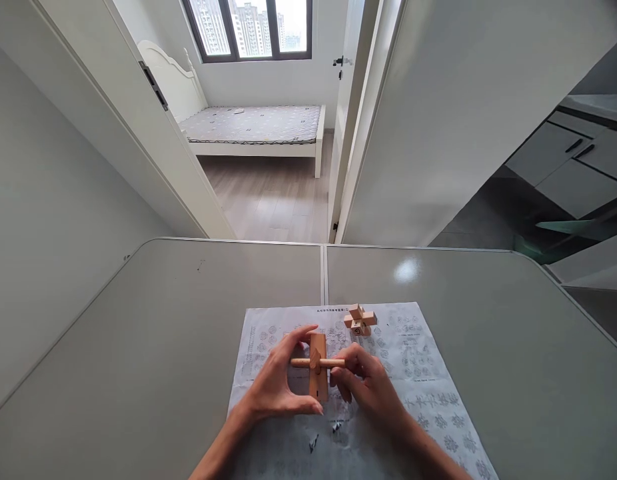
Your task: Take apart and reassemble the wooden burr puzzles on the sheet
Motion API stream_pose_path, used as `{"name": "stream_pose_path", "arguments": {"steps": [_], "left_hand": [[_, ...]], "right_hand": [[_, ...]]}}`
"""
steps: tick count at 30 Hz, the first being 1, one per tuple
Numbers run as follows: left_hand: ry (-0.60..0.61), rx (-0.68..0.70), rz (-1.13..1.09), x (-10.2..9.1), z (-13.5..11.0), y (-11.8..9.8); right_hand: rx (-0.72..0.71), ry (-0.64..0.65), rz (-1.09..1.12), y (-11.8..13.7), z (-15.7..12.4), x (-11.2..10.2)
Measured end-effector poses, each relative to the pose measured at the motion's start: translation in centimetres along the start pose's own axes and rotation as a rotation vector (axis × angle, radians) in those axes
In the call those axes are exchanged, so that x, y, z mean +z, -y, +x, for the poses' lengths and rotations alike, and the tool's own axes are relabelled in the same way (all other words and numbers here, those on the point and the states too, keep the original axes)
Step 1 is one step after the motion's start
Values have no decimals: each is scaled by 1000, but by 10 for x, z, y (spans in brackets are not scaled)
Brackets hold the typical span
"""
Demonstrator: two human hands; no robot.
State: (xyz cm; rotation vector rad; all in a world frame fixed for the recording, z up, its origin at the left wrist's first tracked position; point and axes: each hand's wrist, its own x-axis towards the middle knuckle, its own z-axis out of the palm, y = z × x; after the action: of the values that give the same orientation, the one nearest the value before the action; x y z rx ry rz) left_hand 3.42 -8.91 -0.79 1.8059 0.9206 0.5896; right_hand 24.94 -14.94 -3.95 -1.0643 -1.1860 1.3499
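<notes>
Between my two hands is a wooden puzzle, made of a flat upright block crossed by a thin round rod. My left hand grips the block, its thumb at the lower end and its fingers at the top. Thumb and fingers of my right hand pinch the rod's right end. Beneath both hands lies a printed paper sheet with rows of small puzzle diagrams. A second wooden puzzle, a cross-shaped burr of interlocked pieces, sits on the sheet's upper part, beyond my right hand.
The sheet rests on a grey table with a seam down its middle; the sheet has two torn spots near my wrists. Past the table's far edge, a doorway shows a bed and an open door. White cabinets stand at right.
</notes>
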Motion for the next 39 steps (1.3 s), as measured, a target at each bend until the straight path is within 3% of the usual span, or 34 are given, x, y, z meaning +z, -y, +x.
{"name": "stream_pose_path", "arguments": {"steps": [7, 15, 26, 39], "left_hand": [[-18, -36, 23, 0, -2, -1], [-41, -56, 67, 0, -1, -3], [-76, -17, 123, -1, 1, -10], [-91, -19, 90, -2, 0, -9]], "right_hand": [[33, 12, 38, 3, 1, -2], [-59, -47, -184, 3, -2, 0], [-6, 29, -105, 7, -1, -2], [12, 6, -167, 3, -1, 1]]}}
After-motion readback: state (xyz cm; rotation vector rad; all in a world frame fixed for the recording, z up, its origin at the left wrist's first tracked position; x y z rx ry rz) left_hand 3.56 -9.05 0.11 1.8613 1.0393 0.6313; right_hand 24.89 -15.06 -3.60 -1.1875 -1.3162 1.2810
